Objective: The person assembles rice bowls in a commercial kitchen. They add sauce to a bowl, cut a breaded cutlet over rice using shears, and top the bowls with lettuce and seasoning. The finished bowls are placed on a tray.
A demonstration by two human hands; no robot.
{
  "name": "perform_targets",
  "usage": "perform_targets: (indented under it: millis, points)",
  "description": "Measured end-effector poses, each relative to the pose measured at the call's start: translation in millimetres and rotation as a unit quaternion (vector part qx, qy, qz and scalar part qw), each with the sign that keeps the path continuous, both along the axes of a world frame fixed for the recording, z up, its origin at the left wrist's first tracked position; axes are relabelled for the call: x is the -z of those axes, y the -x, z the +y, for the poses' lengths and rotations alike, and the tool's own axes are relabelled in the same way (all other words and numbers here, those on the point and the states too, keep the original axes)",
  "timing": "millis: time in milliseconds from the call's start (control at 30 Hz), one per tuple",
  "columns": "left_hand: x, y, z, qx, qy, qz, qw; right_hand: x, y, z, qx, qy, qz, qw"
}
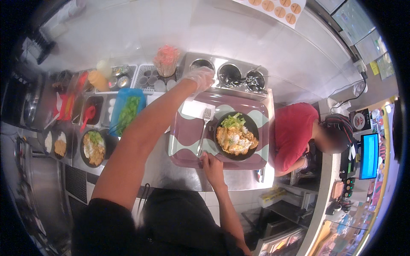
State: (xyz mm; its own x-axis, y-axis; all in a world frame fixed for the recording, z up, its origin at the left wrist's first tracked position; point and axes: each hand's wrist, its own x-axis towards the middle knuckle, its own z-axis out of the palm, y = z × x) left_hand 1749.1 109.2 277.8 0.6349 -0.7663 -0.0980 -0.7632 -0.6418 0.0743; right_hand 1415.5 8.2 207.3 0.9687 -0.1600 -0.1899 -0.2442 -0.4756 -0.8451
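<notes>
My left hand [201, 80], in a clear plastic glove, reaches over the left canister of a steel cutlery holder [222, 88]; its fingertips are hard to make out. Close to my body, my bare right hand [212, 167] is closed at the near rim of a patterned maroon and pale green tray [183, 158], thumb over the rim. A fork [203, 130] lies on the tray with its handle end beside that thumb, its tines by a white napkin [193, 109]. Right of it sits a dark bowl [252, 154] of fried, sauce-covered food with lettuce.
Left of the tray stand a blue container [124, 97] of lettuce, a sauce bin with a red ladle [89, 114] and another filled bowl [93, 149]. Pink-topped sticks [166, 59] stand behind my left arm. A person in a red shirt [294, 132] bends close to the tray's right side.
</notes>
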Motion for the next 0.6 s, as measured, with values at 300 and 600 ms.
perform_targets:
  millis: [300,600]
  points:
    - [-29.6,38.6,71.3,-0.001,0.204,-0.434,0.878,3.3,23.9,-12.2,-0.013,-0.049,-0.04,0.998]
    - [-4.8,274.7,99.0,-0.404,0.617,0.447,0.506,-35.9,24.5,-1.1,0.033,-0.272,0.01,0.962]
